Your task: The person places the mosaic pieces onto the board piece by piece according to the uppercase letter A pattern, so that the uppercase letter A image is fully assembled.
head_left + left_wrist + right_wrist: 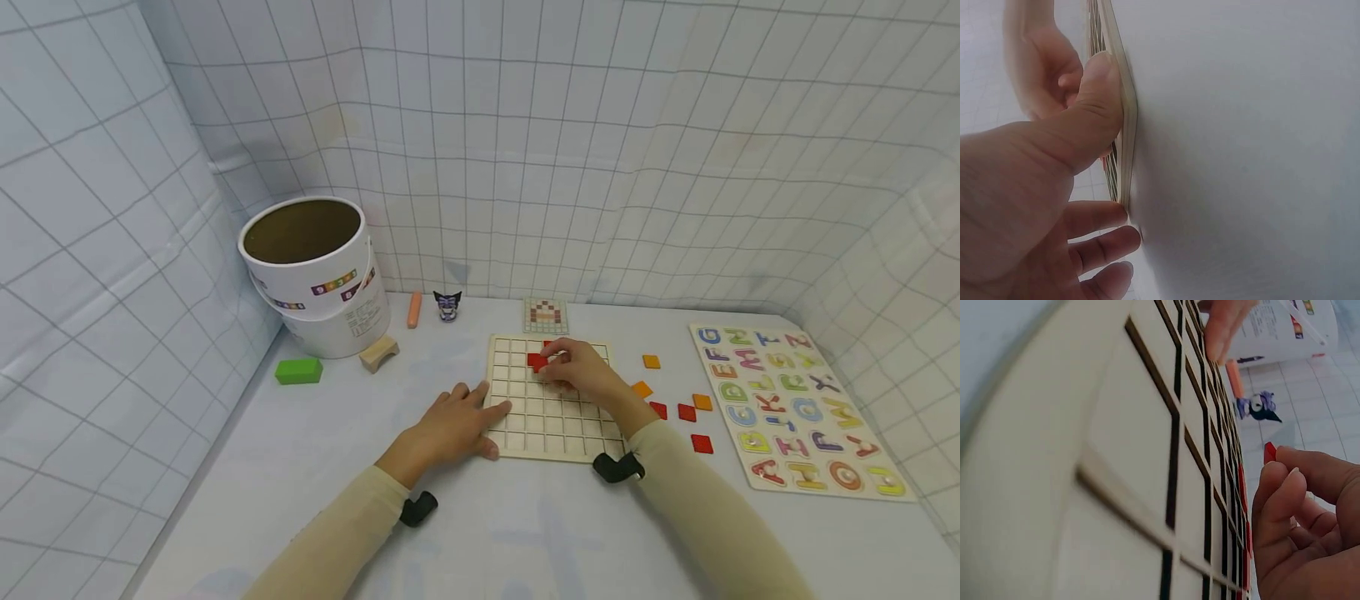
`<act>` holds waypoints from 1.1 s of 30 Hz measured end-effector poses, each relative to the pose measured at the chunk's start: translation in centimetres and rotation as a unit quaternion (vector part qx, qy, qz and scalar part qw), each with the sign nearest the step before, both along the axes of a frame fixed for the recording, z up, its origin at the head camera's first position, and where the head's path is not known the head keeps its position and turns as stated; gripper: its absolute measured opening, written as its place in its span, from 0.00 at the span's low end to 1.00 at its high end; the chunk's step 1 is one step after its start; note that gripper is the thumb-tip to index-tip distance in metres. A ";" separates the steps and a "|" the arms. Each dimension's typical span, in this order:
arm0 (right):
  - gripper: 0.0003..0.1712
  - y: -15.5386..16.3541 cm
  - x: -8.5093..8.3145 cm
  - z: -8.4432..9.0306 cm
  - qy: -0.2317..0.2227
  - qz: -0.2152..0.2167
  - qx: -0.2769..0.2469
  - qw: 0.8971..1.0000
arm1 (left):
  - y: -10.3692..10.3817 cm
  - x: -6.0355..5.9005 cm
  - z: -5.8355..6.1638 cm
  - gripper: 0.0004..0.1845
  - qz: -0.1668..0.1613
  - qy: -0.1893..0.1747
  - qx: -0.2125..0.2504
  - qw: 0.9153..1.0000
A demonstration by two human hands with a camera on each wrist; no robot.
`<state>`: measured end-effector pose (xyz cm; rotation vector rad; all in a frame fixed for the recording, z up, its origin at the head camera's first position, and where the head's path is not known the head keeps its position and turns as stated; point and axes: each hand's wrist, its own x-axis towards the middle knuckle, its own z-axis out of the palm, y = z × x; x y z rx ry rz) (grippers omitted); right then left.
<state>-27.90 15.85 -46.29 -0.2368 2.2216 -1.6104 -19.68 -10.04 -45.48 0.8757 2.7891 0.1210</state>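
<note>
Inspection finds your left hand (453, 423) at the left edge of the grid board (525, 418), fingers spread and touching it. Your right hand (583, 372) is over the far part of the board — thumb and fingers pinching a red tile (1269, 452) just above the grid. Other red pieces (549, 342) sit on the board near it; you have loose red and orange squares (651, 362) on the tabletop (525, 525) to its right. A pattern card (546, 317) lies just behind the board.
</note>
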 end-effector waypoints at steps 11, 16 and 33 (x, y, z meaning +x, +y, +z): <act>0.13 -4.5 -0.5 -0.1 0.115 0.026 0.213 0.970 | 0.0 0.0 0.0 0.41 -0.008 0.010 -0.004 1.000; 0.13 -4.9 -0.5 -0.1 0.129 0.029 0.245 0.961 | -0.1 0.1 0.0 0.41 -0.011 0.007 0.001 1.000; 0.23 5.9 5.6 2.8 0.116 0.103 0.175 0.972 | 0.0 0.0 -0.4 0.41 -0.005 -0.005 0.002 1.000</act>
